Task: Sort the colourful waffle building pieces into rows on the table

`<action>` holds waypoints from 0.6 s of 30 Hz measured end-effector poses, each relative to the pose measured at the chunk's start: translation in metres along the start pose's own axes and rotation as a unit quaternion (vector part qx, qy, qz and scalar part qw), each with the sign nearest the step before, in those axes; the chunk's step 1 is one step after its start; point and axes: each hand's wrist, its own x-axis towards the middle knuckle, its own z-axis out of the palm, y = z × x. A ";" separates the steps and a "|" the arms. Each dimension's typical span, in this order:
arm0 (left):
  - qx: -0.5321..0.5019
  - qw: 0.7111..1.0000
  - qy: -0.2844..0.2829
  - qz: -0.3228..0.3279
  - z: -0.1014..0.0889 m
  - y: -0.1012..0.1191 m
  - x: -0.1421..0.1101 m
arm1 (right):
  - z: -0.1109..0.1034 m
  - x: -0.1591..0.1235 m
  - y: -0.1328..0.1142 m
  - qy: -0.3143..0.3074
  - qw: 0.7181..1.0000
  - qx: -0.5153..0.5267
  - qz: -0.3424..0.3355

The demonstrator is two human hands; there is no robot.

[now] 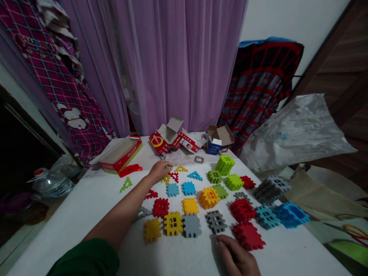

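Many interlocking plastic waffle blocks in red, yellow, blue, grey and green lie in loose rows on the white table (86, 226). My left hand (161, 170) reaches across the middle, its fingertips bunched just above a small yellow triangular piece (181, 169). Whether those fingers pinch something small is hidden. My right hand (237, 257) rests at the near edge of the layout, loosely curled beside a grey square block (215, 222) and a red block stack (248, 236). Nothing shows between its fingers.
Opened cardboard boxes (169, 135) and a red-and-white box tray (120, 155) stand along the far table edge. A green block cylinder (225, 165) stands upright among the pieces. Purple curtains (178, 57) hang behind, and a plastic sheet (293, 134) lies to the right.
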 end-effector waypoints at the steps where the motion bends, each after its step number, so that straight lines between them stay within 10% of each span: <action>1: 0.000 1.000 0.002 -0.013 -0.005 -0.008 -0.009 | -0.002 0.001 0.000 -0.006 1.000 -0.005 -0.007; 7: 0.039 0.999 -0.034 -0.003 -0.025 -0.014 -0.053 | -0.009 0.008 0.005 -0.041 0.997 -0.034 -0.056; 18: 0.141 0.986 -0.088 0.032 -0.023 0.012 -0.051 | 0.001 0.002 -0.007 0.030 0.999 -0.003 0.018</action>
